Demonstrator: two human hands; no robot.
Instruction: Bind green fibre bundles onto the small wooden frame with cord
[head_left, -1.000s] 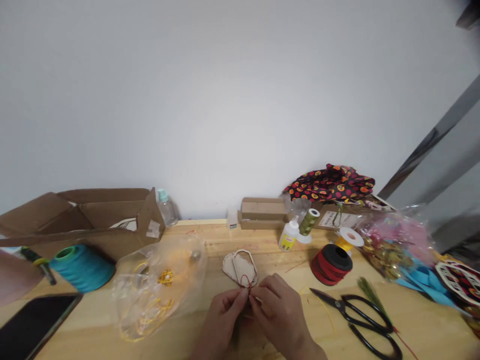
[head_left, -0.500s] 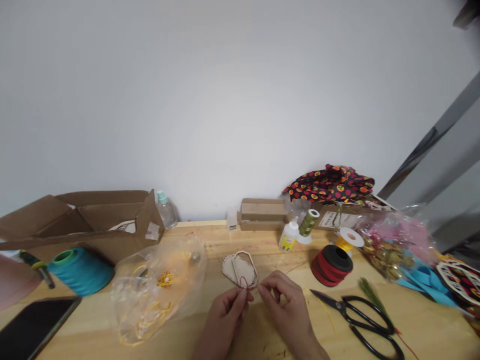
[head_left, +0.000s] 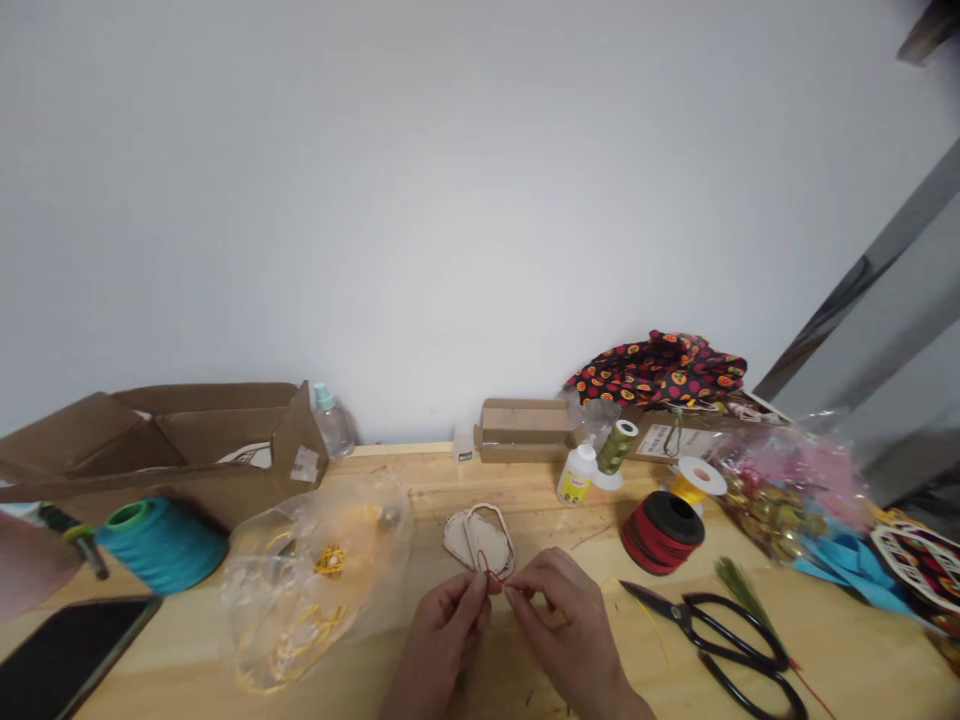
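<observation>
A thin red cord [head_left: 484, 562] stands up in a loop between my two hands. My left hand [head_left: 454, 620] pinches it between thumb and forefinger. My right hand [head_left: 559, 610] also has its fingertips pressed together on the cord, close beside the left fingertips. Just beyond them, pale flat cut-out shapes [head_left: 459, 540] with a rounded frame lie on the wooden table [head_left: 435, 485]. The fingers cover the lower part of the cord.
Black-handled scissors [head_left: 694, 615] and a green tassel [head_left: 739, 585] lie at right, near a red cord spool [head_left: 660, 535] and a glue bottle [head_left: 577, 475]. On the left are a plastic bag [head_left: 360, 560], a blue thread cone [head_left: 161, 545], a phone [head_left: 71, 650] and a cardboard box [head_left: 217, 430].
My right hand has moved slightly left, bringing its fingertips up to the left hand's. The red loop now stands taller and narrower, shifted a little left.
</observation>
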